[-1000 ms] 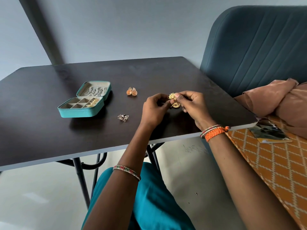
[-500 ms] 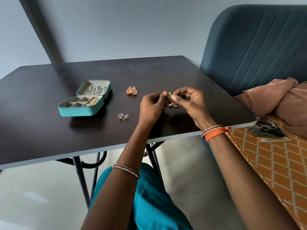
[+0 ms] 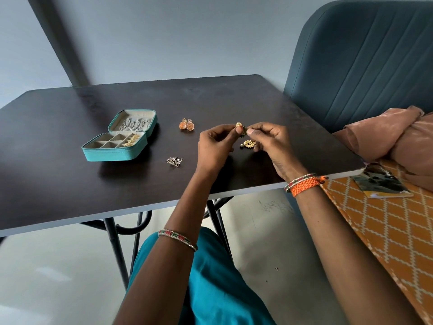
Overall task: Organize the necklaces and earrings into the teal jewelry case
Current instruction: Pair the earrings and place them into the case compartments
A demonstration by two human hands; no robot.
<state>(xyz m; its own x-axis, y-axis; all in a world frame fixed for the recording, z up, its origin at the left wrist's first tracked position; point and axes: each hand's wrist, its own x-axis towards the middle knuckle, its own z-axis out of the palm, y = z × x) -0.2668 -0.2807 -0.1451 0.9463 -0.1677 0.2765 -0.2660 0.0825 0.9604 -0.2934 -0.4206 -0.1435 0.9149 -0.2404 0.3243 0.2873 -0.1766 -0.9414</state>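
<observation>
Dark bench (image 3: 70,184), grey wall behind. Teal jewelry case (image 3: 110,154) open at left: silver necklaces (image 3: 133,125) in lid, gold earrings (image 3: 131,140) in right tray compartment, other compartments bare. Orange earrings (image 3: 186,125) and silver triangle earrings (image 3: 174,161) loose on bench. Left hand (image 3: 214,146) and right hand (image 3: 269,143) fingers curled, pinching one gold earring (image 3: 241,128) together; second gold earring (image 3: 248,144) under right hand.

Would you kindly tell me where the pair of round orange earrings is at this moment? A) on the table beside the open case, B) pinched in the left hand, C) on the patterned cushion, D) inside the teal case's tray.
A: the orange earrings lie on the dark table, right of the open teal case, untouched by either hand.
</observation>
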